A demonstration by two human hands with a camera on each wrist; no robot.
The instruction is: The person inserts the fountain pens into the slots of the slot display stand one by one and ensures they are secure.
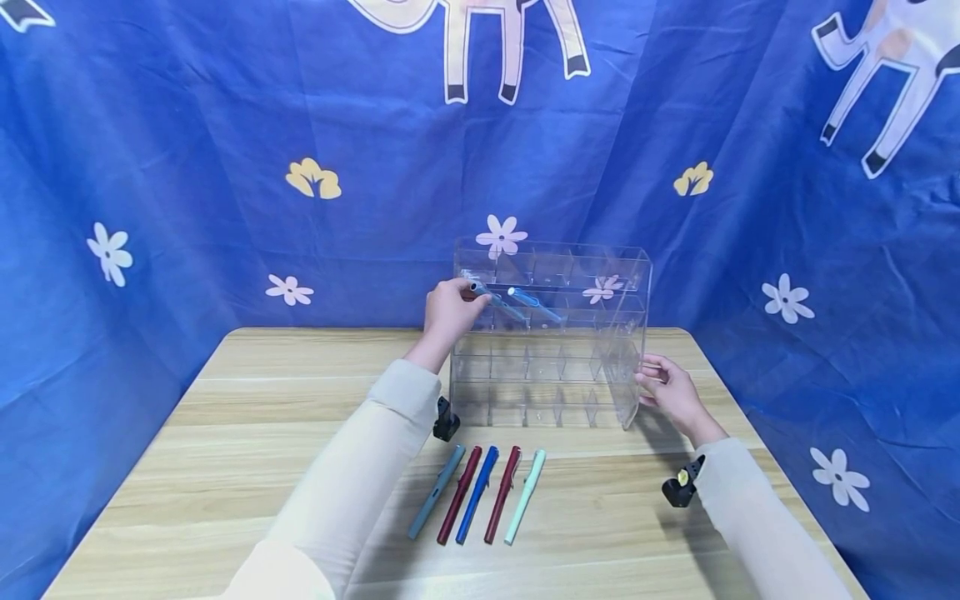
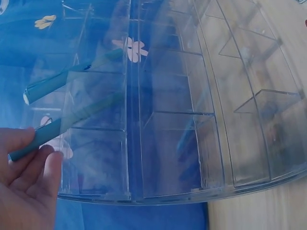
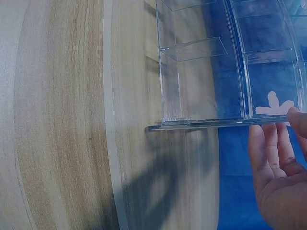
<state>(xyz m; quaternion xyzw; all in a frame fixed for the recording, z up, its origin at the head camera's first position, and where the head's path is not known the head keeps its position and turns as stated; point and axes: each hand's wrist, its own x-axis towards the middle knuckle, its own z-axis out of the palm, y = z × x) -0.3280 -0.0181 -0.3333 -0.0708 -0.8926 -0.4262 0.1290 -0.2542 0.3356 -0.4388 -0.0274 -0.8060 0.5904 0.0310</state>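
Observation:
My left hand [image 1: 452,310] pinches a grey-blue pen [image 2: 53,130] near its end, at the upper left of a clear acrylic rack [image 1: 542,382]. The pen's far part lies inside a compartment, seen through the clear plastic in the left wrist view. To its right, a bright blue pen [image 1: 534,302] leans in the neighbouring compartment with its end sticking out. At the rack's right side, my right hand [image 1: 671,393] grips the side wall, thumb at the front edge and fingers along the outside.
Several pens lie side by side before the rack: a grey-blue one [image 1: 437,492], a dark red one [image 1: 459,496], a blue one [image 1: 477,495], another dark red one [image 1: 502,495] and a mint one [image 1: 525,497]. A blue patterned curtain [image 1: 375,225] hangs behind the wooden table [image 1: 300,417].

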